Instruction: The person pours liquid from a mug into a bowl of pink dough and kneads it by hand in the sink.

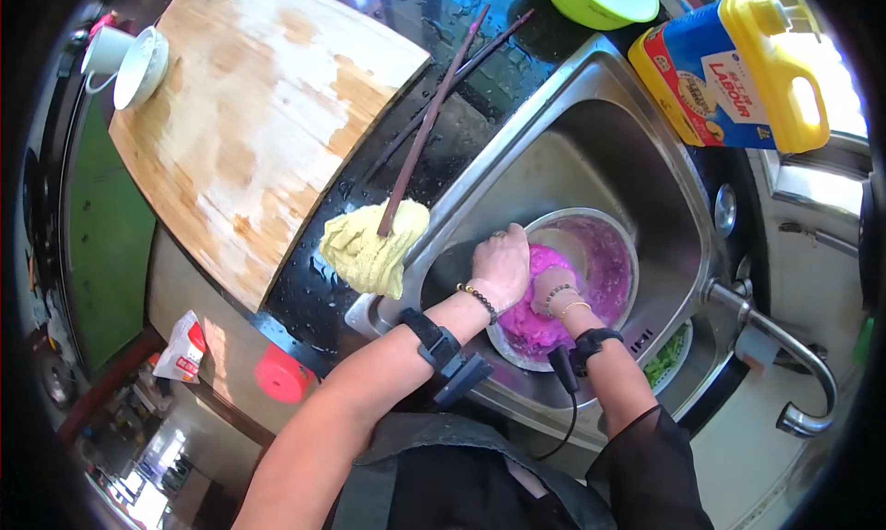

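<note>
A metal bowl [630,258] with pink-smeared walls sits in the sink basin. Inside it lies a bright pink mass of dough [528,332]. My left hand [501,264] is closed at the bowl's left rim, beside the dough; its fingertips are partly hidden. My right hand [554,290] is pressed down into the dough, its fingers closed and mostly buried. Both wrists wear bracelets and black straps, and a dark cable [574,410] hangs from the right one.
A steel sink [544,152] surrounds the bowl, with a faucet [775,332] at right. A yellow cloth [374,249], dark chopsticks [434,115] and a wooden board [249,96] are to the left. A yellow jug [734,78] and green bowl [595,9] stand behind. Greens [666,359] fill a strainer.
</note>
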### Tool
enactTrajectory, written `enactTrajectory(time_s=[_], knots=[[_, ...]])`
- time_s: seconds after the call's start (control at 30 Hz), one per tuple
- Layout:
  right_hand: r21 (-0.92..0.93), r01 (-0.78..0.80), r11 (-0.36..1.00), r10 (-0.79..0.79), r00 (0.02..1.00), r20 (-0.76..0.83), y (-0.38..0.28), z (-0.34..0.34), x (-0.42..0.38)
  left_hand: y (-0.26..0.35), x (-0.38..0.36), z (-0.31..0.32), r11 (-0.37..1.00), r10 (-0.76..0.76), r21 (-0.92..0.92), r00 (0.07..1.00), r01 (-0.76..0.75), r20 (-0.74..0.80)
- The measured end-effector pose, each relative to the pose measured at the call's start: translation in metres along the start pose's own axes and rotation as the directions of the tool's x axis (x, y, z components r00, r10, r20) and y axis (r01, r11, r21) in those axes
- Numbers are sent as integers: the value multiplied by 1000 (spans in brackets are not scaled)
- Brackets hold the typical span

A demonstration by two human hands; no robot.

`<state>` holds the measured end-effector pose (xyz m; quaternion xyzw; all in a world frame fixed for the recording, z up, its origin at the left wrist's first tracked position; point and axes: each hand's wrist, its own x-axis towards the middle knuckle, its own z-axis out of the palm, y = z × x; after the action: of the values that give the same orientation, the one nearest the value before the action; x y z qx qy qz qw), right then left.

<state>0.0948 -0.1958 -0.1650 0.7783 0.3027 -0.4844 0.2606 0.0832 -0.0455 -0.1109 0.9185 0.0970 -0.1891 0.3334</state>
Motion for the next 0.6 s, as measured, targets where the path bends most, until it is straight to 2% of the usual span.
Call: enactTrajectory(time_s=[0.07,0.1,0.17,0.2,0.27,0.4,0.47,0.53,0.57,0.6], knots=[[174,20,985,-13,999,-44,8,10,-6,-2,-1,2,999,-2,-37,999,1,-32],[149,22,989,-15,998,-54,9,12,-14,-3,0,4,999,-1,-35,999,-1,-43],[514,11,858,138,958,-251,7,26,-39,-3,-2,7,999,-16,-45,998,14,-56],[509,12,860,133,960,-247,7,37,-50,-3,-2,8,999,-1,-46,998,-2,-67],[684,407,606,100,814,-573,15,51,-63,-3,1,6,999,20,-44,997,-23,-81],[676,381,631,60,845,-532,34,21,-95,-2,1,7,1000,13,-16,999,-14,-42],[436,293,851,119,701,-703,28,-14,-72,-2,3,6,1000,8,-8,999,-8,-38],[459,348,817,22,778,-628,16,-38,-31,-3,1,6,1000,9,-21,998,-11,-57],[459,355,814,16,778,-629,6,-39,-16,-3,0,6,1000,2,-17,998,-3,-56],[404,300,864,-24,827,-561,-3,-37,-2,-2,0,4,1000,4,-17,998,-5,-56]])
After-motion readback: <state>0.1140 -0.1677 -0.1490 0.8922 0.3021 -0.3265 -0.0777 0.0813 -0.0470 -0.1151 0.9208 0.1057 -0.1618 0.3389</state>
